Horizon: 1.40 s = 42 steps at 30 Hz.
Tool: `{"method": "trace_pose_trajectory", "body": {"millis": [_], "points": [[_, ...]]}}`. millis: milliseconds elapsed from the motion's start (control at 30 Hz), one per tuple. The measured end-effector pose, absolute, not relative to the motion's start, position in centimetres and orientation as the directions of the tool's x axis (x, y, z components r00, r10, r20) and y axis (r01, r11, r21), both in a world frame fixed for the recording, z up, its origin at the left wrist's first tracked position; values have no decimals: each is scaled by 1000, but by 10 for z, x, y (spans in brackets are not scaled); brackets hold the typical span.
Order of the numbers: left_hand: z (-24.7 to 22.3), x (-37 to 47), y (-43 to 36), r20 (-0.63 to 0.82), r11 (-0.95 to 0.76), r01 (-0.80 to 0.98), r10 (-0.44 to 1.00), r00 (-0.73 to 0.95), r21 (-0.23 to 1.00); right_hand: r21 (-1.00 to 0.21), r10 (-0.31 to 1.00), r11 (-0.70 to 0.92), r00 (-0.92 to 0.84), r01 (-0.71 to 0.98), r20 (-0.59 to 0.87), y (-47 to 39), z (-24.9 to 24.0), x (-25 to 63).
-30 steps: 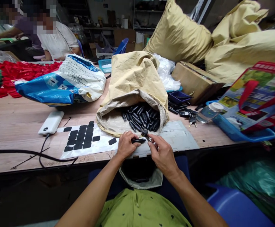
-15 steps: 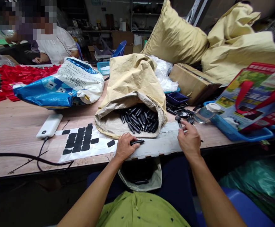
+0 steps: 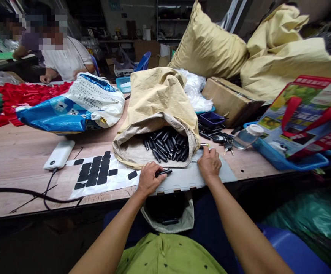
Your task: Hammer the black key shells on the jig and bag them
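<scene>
Your left grip (image 3: 149,179) was snug around a black piece (image 3: 165,172) over the grey sheet (image 3: 184,181), just outside the sack (image 3: 156,95); your right grip (image 3: 210,163) was curled by a brassy-tipped thing (image 3: 206,144), couldn't tell if held; best bet was bracing that piece, tip exposed.

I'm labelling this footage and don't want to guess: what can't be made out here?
Head view:
Left end of the black pen-shaped piece: covered by the left hand.
Anything inside the right hand: its back blocks sight.
Rear of the black pile: covered by the beige sack.
Contents of the lower sack: mostly in shadow.
Shopping bag: cut by the right edge.
</scene>
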<state>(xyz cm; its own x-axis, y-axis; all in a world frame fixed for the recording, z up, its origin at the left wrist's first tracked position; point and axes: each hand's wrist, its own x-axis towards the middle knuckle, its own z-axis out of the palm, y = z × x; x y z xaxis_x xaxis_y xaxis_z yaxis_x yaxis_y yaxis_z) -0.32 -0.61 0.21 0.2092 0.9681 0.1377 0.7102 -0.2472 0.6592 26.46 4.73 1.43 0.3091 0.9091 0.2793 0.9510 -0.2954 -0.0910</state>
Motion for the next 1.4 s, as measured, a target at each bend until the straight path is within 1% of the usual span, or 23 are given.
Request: {"method": "trace_pose_trajectory", "body": {"millis": [67,167,267,333,400,467,533,567,600,667,700,767,800,867,933,1000,1067,1100,1200,1267,1333,1400], "points": [[5,-4,-6,134,-246,712,968,211,658,-54,911,-278,281,959,300,47,11,264],[13,-3,-16,151,-280,693,958,242,664,-37,909,-275,273,961,315,45,10,265],[20,3,-47,182,-395,643,910,373,656,-36,913,-271,269,962,308,44,12,265],[21,12,-74,173,-474,635,862,477,611,-43,915,-270,270,962,300,44,13,264],[19,22,-98,158,-520,675,838,523,524,-52,916,-272,275,961,293,44,14,264],[20,31,-110,178,-547,703,829,530,455,-56,915,-274,278,960,291,44,14,264],[23,35,-104,250,-535,720,844,474,441,-55,914,-271,275,961,298,45,13,264],[26,35,-94,297,-500,736,865,404,456,-55,913,-269,272,962,303,45,12,265],[29,33,-80,340,-439,758,891,300,483,-54,913,-267,270,962,305,45,12,265],[36,28,-43,358,-235,794,934,24,560,-54,914,-268,271,962,303,45,12,265],[38,24,-24,314,-117,800,945,-93,589,-55,915,-269,273,962,297,45,12,265],[41,17,12,187,92,813,953,-240,575,-57,918,-270,275,961,284,45,12,265],[41,14,26,133,166,823,951,-279,543,-58,920,-270,276,961,280,45,12,265],[40,9,46,34,256,849,952,-305,463,-61,921,-270,276,961,274,45,13,265],[38,5,54,-31,294,868,951,-308,401,-65,919,-274,281,960,276,45,13,265],[40,1,53,-49,300,881,952,-304,365,-68,916,-278,286,958,281,45,13,265],[42,-1,43,-2,238,902,967,-254,359,-70,915,-280,288,957,282,44,14,264],[44,-1,35,45,168,914,979,-198,369,-72,915,-282,291,957,280,44,14,264],[41,2,8,198,-132,899,979,52,418,-85,913,-292,304,953,271,43,14,263],[32,6,-8,225,-268,849,957,181,456,-100,910,-301,317,949,269,43,13,263],[20,9,-18,228,-316,803,946,229,505,-129,905,-311,335,941,262,44,13,264],[8,9,-21,244,-329,765,942,229,553,-176,899,-333,368,927,239,46,15,266]]}}
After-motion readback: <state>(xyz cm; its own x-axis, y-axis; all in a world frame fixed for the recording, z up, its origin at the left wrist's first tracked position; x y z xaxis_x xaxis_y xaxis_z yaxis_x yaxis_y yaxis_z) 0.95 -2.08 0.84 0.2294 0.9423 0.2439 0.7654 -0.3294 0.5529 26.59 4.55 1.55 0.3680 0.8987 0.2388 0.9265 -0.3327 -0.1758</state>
